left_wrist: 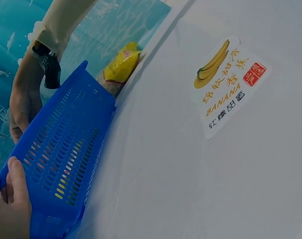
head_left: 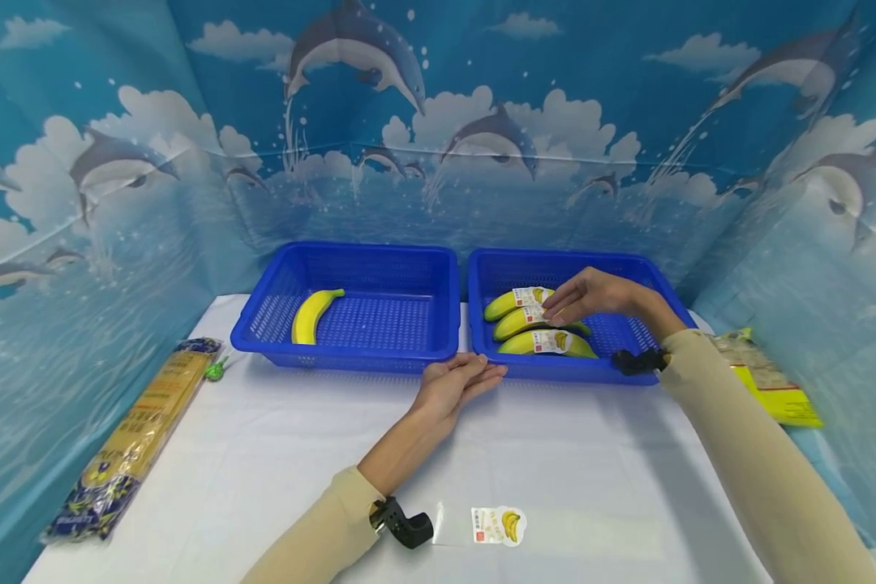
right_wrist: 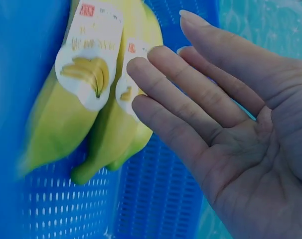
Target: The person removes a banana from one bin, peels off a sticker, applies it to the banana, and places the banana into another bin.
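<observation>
My right hand [head_left: 591,296] hovers over the right blue basket [head_left: 650,280], palm turned down and fingers extended with nothing in them. Fingertips come right beside three bananas [right_wrist: 66,129] lying side by side, each bearing a white banana label [right_wrist: 86,69]. At the inner front corner of that basket, my left hand [head_left: 448,389] rests with loosely extended fingers [left_wrist: 19,179] along the rim. One unlabelled yellow banana [head_left: 311,318] lies in the left blue basket [head_left: 343,354].
A clear strip with one banana sticker [head_left: 498,526] lies on the white table [head_left: 321,438] near the front. To the left are a long noodle packet [head_left: 142,422] and a small green item [head_left: 216,371]. A yellow bag [head_left: 770,381] sits on the right; printed curtains surround the table.
</observation>
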`<state>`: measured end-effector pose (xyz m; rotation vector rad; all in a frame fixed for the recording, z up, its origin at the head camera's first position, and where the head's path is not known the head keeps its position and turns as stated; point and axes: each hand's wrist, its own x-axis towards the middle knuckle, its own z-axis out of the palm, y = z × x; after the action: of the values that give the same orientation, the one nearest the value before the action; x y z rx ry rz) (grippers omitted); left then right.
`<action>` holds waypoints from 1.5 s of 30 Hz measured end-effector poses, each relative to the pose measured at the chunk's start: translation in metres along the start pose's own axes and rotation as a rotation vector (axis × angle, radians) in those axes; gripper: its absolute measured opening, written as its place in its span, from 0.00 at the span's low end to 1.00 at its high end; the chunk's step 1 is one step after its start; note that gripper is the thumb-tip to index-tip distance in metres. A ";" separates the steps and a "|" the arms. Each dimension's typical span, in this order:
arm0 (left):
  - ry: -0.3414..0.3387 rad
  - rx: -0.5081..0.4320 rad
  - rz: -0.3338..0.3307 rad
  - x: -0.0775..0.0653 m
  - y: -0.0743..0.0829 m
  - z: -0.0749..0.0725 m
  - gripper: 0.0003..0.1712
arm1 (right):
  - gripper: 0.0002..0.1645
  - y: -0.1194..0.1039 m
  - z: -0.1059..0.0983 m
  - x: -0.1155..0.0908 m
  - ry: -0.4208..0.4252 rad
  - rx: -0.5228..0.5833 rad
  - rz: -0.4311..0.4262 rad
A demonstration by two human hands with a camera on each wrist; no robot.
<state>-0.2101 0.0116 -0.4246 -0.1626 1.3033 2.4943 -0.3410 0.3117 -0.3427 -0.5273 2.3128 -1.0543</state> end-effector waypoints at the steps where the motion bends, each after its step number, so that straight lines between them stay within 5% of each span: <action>1: -0.003 0.003 0.001 0.000 0.000 0.000 0.07 | 0.29 -0.001 0.001 -0.001 0.002 -0.006 -0.007; 22: -0.023 0.006 -0.004 -0.002 0.006 -0.007 0.04 | 0.30 -0.021 0.035 -0.012 -0.027 0.093 -0.182; 34: -0.020 0.044 -0.019 -0.012 0.016 -0.019 0.14 | 0.20 -0.033 0.071 -0.018 0.161 -0.006 -0.345; 45: -0.074 0.216 0.003 -0.031 0.021 -0.030 0.11 | 0.13 -0.044 0.106 -0.017 0.314 0.024 -0.438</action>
<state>-0.1896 -0.0310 -0.4180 -0.0176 1.5298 2.3178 -0.2568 0.2341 -0.3617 -0.9477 2.5117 -1.4534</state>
